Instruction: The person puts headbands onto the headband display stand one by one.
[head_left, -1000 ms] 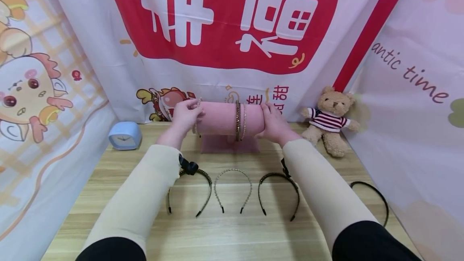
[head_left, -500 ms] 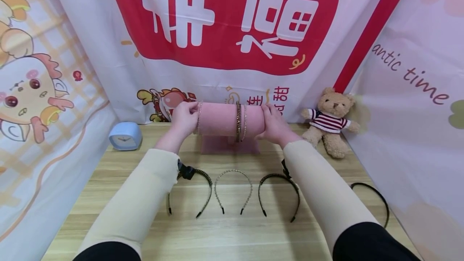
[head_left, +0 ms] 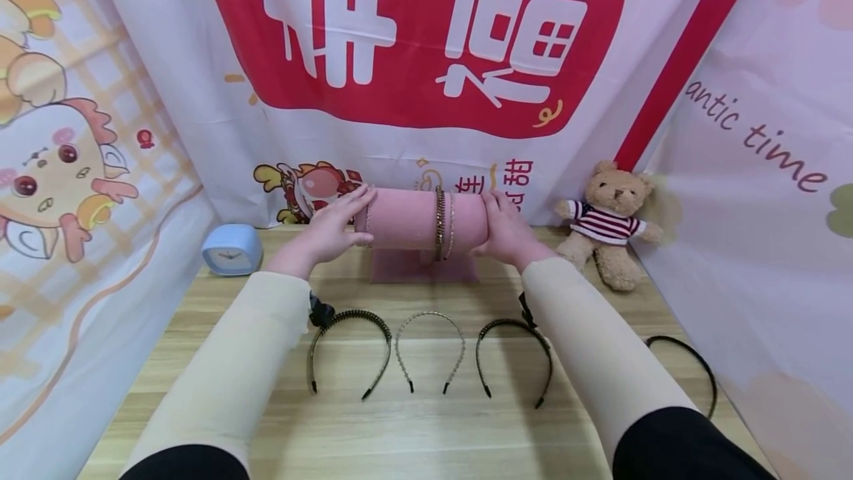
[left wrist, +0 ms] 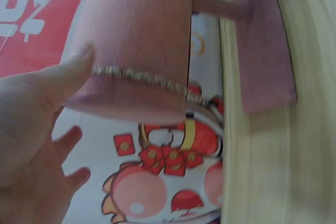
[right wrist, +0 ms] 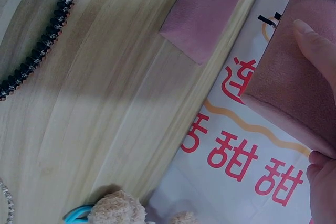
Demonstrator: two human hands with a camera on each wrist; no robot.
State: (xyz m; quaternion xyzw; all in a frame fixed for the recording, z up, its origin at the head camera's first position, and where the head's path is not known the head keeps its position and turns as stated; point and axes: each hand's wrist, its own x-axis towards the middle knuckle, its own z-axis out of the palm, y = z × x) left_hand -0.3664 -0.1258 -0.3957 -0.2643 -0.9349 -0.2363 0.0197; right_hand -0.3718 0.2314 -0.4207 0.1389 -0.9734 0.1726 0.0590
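A pink headband stand (head_left: pixel 405 219), a padded roll on a flat base, stands at the back of the table. My left hand (head_left: pixel 329 227) is at the roll's left end, fingers extended and thumb against its surface. A sparkly headband (left wrist: pixel 149 78) circles the roll near that end, beside the thumb. My right hand (head_left: pixel 509 228) grips the other end, with the thumb (right wrist: pixel 315 45) on the pink padding and other fingers bent at the end face. Right of the roll's middle sit a dark gold beaded headband (head_left: pixel 440 224) and a thin light headband (head_left: pixel 452 224).
Lying in front are a black-bowed headband (head_left: pixel 360 313), a thin beaded headband (head_left: pixel 429 313) and a dark headband (head_left: pixel 509 323). Another black headband (head_left: pixel 696 358) lies far right. A blue clock (head_left: pixel 232 249) stands left, a teddy bear (head_left: pixel 609 224) right. Printed cloth (head_left: pixel 413 110) hangs behind.
My left hand has gone from pinching the left headband at the roll's end to extended fingers, and its wrist has shifted left. My right hand keeps its grip on the right end.
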